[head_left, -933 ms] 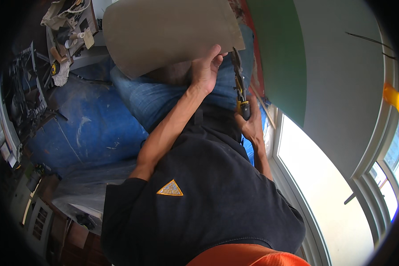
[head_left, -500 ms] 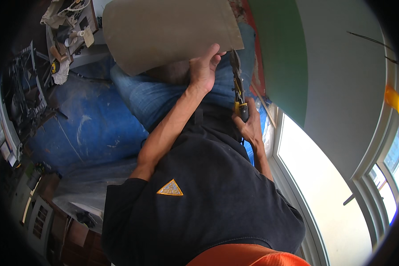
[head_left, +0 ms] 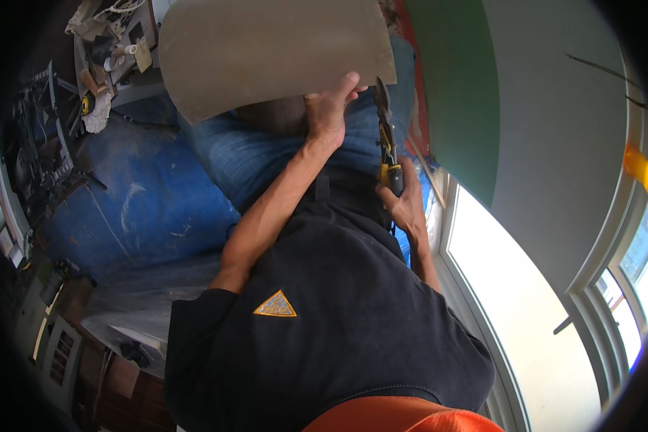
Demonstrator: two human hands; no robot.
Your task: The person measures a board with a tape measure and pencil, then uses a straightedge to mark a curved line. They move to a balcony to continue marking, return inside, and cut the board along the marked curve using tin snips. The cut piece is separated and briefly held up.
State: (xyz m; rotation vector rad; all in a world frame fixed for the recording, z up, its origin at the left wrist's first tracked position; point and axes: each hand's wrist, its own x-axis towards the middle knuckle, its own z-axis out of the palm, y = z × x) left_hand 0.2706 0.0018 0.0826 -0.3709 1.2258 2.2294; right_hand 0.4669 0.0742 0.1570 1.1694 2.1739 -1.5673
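A wide grey-brown sheet (head_left: pixel 273 54), gently curved, lies over my knees at the top of the view. My left hand (head_left: pixel 329 111) grips its near edge, thumb on top and the other fingers mostly hidden beneath. In my right hand (head_left: pixel 405 196) are metal snips (head_left: pixel 386 137) with black and yellow handles, the fingers wrapped round them. The snips point away from me, and their blade tips meet the sheet's near edge close to its right corner, just right of my left hand. How far the blades are parted I cannot tell.
A blue tarp (head_left: pixel 137 194) covers the surface at my left. Beyond it stand a cluttered bench (head_left: pixel 133 90) with a tape measure (head_left: pixel 87 104) and a black metal frame (head_left: pixel 39 144). Close on my right are a green and grey wall (head_left: pixel 457 101) and a white window frame (head_left: pixel 475 302).
The sheet has shifted slightly to the left, and its left corner sits a little lower. Both hands keep their grips, with the snips still at the sheet's edge.
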